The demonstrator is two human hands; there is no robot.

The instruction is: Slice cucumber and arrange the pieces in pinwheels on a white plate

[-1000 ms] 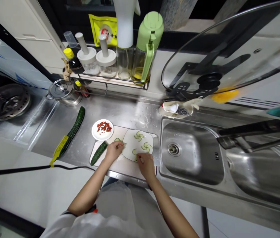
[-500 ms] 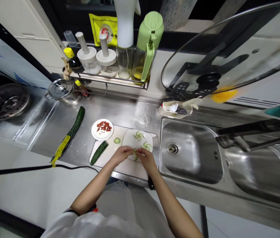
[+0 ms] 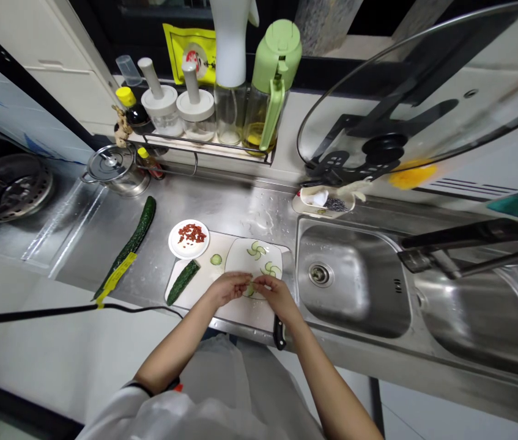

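I'm holding the left hand (image 3: 230,287) beside the right hand (image 3: 276,291) over the plate (image 3: 236,260), likely for fine control; whether fingers are grasping anything, I can't tell.

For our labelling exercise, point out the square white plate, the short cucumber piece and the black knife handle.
Square white plate (image 3: 239,255): head view, bare upper-left part.
Short cucumber piece (image 3: 182,283): head view, middle of its skin.
Black knife handle (image 3: 279,333): head view, middle of the grip.

There are two plates (image 3: 236,256), one whole cucumber (image 3: 136,237) and two sink basins (image 3: 362,296)
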